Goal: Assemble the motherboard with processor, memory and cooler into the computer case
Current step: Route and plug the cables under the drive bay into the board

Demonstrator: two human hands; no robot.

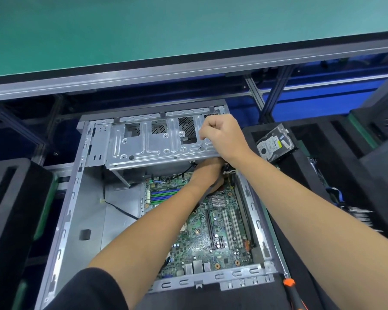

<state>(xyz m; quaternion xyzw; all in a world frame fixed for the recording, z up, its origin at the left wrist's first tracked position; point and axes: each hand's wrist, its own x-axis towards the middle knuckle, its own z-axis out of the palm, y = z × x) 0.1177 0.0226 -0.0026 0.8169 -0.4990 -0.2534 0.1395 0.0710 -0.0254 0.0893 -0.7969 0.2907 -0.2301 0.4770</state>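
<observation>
Head view, steeply downward (close)

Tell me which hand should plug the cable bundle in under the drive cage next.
Left. The left hand already reaches under the drive cage at the cable bundle, over the motherboard. The right hand grips the cage's edge.

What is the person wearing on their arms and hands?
Nothing covers the left hand or the right hand: no gloves, rings or watch show. Both forearms are bare. A black short sleeve shows on the left upper arm; no sleeve shows on the right.
</observation>
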